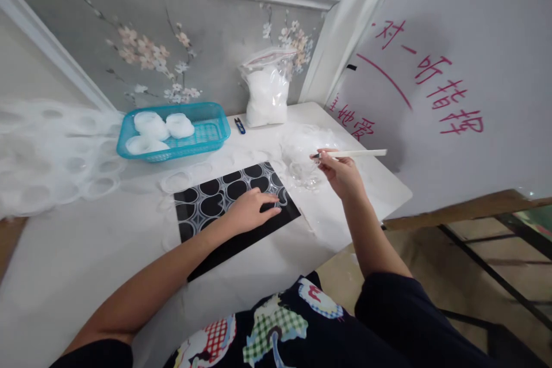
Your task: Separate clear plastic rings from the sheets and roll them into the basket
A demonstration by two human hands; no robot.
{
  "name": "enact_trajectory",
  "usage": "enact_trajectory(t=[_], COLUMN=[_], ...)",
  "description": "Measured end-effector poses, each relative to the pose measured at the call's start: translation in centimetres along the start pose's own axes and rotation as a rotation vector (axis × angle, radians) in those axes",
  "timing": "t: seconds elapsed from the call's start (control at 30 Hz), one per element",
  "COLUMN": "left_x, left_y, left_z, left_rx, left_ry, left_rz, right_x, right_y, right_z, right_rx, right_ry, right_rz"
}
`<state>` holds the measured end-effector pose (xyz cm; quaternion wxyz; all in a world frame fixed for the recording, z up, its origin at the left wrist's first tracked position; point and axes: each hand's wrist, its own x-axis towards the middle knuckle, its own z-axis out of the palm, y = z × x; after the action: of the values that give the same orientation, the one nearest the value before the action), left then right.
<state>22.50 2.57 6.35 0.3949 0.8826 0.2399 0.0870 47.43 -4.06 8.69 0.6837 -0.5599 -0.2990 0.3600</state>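
Lace sheet (pixel 241 187) on the black board (pixel 241 236) looks thin and floppy (likely tear-prone), best pinned flat. Left hand (pixel 250 210) presses it open-palmed; right hand (pixel 340 172) pinches a white stick (pixel 357 153).

You are getting soft, even daylight on the white bench (pixel 77 253); shadows are staying faint, and the wide lens is bending and blurring edges left of it.

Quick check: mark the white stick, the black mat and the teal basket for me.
white stick (pixel 360 153), head view, mid-shaft.
black mat (pixel 241 244), head view, bare lower edge.
teal basket (pixel 215 139), head view, front rim.
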Motion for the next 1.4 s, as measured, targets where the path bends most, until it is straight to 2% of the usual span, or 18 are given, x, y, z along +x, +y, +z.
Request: enact_trajectory(t=[0.1,0.17,0.23,0.33,0.5,0.6,0.77,0.87,1.0,1.17,1.27,1.4], left_x=[0.3,0.6,0.9,1.1,0.4,-0.2,-1.0,-1.1,-1.2,-1.2,-1.3,-1.4], left_y=[1.3,2.1,2.8,3.2,3.5,4.0,4.5,4.3,3.9,3.5,3.2,2.8], left_z=[-1.5,-2.1,-2.3,-2.0,-1.9,-2.4,-2.5,-2.3,-2.4,-2.4,-2.3,-2.4], left_rx=[-0.156,-0.322,-0.561,-0.891,-1.078,-1.103,-0.948,-0.864,-0.744,-0.568,-0.646,-0.899], left_ry=[0.176,0.223,0.2,0.119,0.161,0.161,0.171,0.211,0.194,0.224,0.199,0.186], left_rz=[-0.091,-0.152,-0.151,-0.126,-0.14,-0.132,-0.167,-0.193,-0.181,-0.17,-0.198,-0.241], right_x=[-2.5,-3.7,-4.6,-5.5,-6.1,-6.3,-6.7,-6.8,-6.8,-6.8,-6.8,-6.8], right_y=[0.0,0.0,0.0,0.2,0.6,0.8,1.2,1.5,1.8,1.9,2.0,2.3], right_z=[1.2,2.0,2.7,3.8,4.6,4.7,5.0,5.2,5.4,5.6,5.6,5.4], right_rx=[0.229,0.344,0.44,0.542,0.586,0.545,0.457,0.442,0.423,0.441,0.465,0.468], right_ry=[-0.217,-0.335,-0.416,-0.467,-0.513,-0.501,-0.424,-0.399,-0.388,-0.426,-0.458,-0.455], right_rz=[0.215,0.337,0.438,0.548,0.592,0.537,0.459,0.455,0.46,0.499,0.525,0.555])
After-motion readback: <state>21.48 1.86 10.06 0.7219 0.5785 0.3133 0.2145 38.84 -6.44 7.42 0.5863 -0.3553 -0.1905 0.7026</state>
